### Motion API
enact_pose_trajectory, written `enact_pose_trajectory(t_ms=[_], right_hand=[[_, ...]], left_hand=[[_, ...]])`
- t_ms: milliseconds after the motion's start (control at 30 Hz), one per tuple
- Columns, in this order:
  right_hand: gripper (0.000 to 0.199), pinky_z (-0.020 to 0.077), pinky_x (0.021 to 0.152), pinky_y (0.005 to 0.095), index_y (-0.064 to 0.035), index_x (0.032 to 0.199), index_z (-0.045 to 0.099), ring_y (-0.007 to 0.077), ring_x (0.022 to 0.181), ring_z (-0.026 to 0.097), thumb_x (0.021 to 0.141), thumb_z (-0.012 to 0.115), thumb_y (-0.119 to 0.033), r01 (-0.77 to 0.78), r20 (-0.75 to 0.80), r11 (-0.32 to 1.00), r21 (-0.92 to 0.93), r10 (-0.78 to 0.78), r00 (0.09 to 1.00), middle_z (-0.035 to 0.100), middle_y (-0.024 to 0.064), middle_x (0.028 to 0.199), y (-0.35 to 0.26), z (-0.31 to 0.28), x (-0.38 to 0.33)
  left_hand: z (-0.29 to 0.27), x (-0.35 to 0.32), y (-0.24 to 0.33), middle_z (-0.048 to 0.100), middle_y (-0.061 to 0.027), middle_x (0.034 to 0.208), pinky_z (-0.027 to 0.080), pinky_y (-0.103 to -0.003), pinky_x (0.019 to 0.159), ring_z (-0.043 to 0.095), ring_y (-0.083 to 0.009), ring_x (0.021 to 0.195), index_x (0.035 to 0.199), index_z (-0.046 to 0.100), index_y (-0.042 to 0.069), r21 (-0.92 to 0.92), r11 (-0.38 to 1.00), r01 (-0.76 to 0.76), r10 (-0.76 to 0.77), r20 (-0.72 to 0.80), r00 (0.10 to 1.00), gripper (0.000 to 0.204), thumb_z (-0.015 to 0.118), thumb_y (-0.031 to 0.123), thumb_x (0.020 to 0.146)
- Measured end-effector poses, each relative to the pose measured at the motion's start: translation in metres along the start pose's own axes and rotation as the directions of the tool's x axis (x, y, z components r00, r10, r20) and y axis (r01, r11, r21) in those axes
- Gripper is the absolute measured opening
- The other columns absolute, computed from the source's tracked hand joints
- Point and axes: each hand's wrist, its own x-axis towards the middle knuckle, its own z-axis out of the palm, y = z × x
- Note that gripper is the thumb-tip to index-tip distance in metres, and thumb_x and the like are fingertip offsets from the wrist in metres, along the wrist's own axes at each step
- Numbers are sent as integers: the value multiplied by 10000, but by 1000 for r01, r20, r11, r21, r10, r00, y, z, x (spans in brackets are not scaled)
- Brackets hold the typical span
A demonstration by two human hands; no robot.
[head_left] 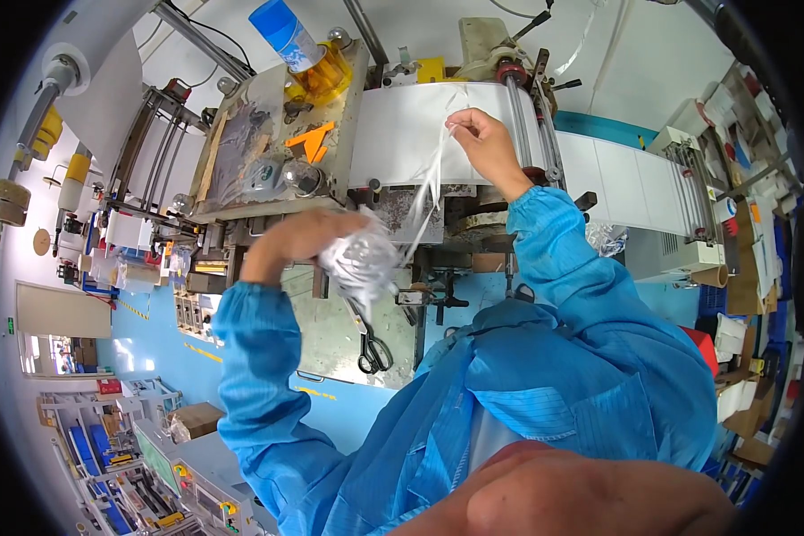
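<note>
My left hand (290, 239), smeared by motion, is closed round a crumpled wad of thin white strips (363, 259). In front of me my right hand (487, 147) is raised over the machine, thumb and fingers pinched on the upper end of a loose white strip (432, 179). Strands slant from that pinch down to the wad. A wide white sheet (389, 138) lies across the machine beneath and to the left of my right hand. Below the wad, black-handled scissors (374, 351) rest on a pale, worn surface.
At the left, a machine plate (250, 192) carries an orange plastic piece (310, 141) and a blue-capped spray can (286, 36) in a clear yellow container. Metal rollers (520, 116) stand just right of my right hand. More white web (621, 179) runs to the right.
</note>
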Motion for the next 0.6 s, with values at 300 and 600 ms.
enact_pose_trajectory(t_ms=[300,600], right_hand=[[170,473,799,239,-13,1071,603,87,859,586,916,579,-80,-73,182,994,81,57,982,637,16,940,-4,-6,-10],[146,476,699,265,-44,1029,627,116,794,587,896,567,-42,-40,130,997,-60,47,990,630,49,893,-14,12,-22]], left_hand=[[89,15,22,560,-142,1271,467,-363,973,583,-245,1129,1331,440,-2,-935,-18,-354,490,-317,812,510,371,380,999],[111,16,5,516,-137,1327,425,-436,1010,523,-291,1200,1364,409,23,-841,-327,-431,323,-528,785,543,376,397,971]])
